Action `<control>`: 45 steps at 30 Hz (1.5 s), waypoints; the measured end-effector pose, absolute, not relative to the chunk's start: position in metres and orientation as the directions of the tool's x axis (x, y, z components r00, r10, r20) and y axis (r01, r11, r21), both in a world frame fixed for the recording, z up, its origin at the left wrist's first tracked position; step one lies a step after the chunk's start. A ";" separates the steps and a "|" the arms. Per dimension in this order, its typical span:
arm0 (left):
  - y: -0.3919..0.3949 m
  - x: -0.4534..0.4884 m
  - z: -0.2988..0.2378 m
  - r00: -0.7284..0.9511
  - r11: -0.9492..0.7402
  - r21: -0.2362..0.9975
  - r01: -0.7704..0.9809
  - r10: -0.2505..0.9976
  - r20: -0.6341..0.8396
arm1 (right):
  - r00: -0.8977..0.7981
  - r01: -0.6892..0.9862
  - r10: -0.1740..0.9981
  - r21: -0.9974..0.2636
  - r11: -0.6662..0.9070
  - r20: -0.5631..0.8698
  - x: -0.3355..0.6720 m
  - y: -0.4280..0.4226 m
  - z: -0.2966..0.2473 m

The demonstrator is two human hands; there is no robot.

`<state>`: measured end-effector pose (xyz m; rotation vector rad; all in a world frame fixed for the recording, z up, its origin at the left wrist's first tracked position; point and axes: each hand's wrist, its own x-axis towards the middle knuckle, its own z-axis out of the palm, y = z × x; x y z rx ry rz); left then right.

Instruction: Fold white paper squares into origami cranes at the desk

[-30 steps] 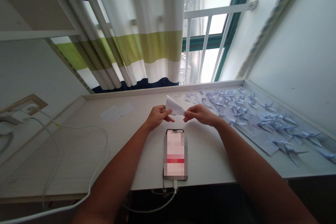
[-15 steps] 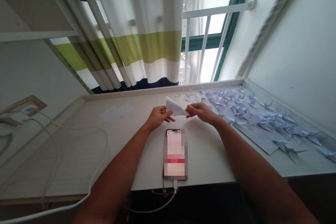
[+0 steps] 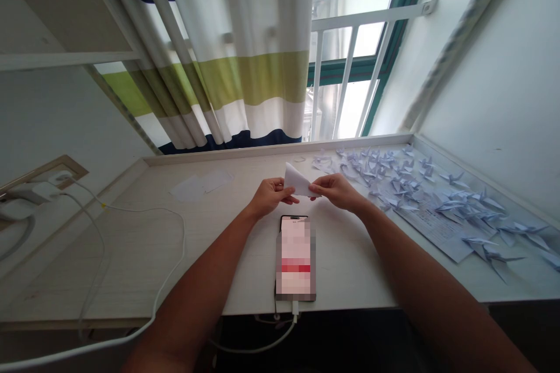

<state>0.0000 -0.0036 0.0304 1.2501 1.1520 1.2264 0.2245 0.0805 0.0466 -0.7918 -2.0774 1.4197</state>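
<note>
A white sheet of paper [image 3: 299, 182], folded to a triangle-like shape, is held up just above the desk between my two hands. My left hand [image 3: 272, 195] pinches its left lower side, thumb in front and the other fingers behind or below. At the right corner, my right hand [image 3: 334, 189] grips the paper between thumb and fingers. Below the hands a phone [image 3: 296, 256] lies face up with its screen lit and blurred, a white cable plugged into its lower end. Several folded paper cranes [image 3: 398, 180] cover the right side of the desk.
Flat paper pieces [image 3: 201, 183] lie at the back left of the pale desk [image 3: 131, 262]. A white cable [image 3: 184, 233] runs from the wall socket [image 3: 56, 178] across the left side. Under some cranes is a printed sheet [image 3: 450, 245]. A striped curtain [image 3: 245, 70] hangs behind.
My right fingers have closed more firmly on the paper's right corner, and the paper has tilted slightly. The whole view has shifted a little.
</note>
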 end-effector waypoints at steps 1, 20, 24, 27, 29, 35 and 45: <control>-0.003 0.000 0.030 0.029 -0.053 0.999 -0.013 0.998 0.053 | -0.717 0.194 0.695 -0.941 0.279 0.058 0.225 0.080 0.048; -0.003 -0.006 0.035 -0.026 -0.065 0.998 0.007 0.998 0.065 | -0.787 0.233 0.617 -0.917 0.322 0.017 0.232 0.080 0.057; -0.005 -0.004 0.031 0.039 -0.059 0.998 0.039 0.998 0.057 | -0.768 0.216 0.635 -0.904 0.370 0.077 0.229 0.079 0.054; -0.006 0.000 0.029 0.090 -0.065 0.996 0.053 0.994 0.060 | -0.755 0.185 0.645 -0.905 0.383 0.118 0.225 0.080 0.050; -0.007 0.002 0.029 0.108 -0.072 0.996 0.061 0.992 0.065 | -0.750 0.159 0.650 -0.921 0.355 0.122 0.224 0.080 0.047; -0.009 0.004 0.031 0.113 -0.098 0.991 0.093 0.990 0.088 | -0.725 0.106 0.680 -0.958 0.268 0.110 0.221 0.078 0.044; -0.012 0.008 0.035 0.149 -0.132 0.973 0.191 0.983 0.104 | -0.658 0.030 0.724 -0.954 0.298 0.206 0.216 0.075 0.043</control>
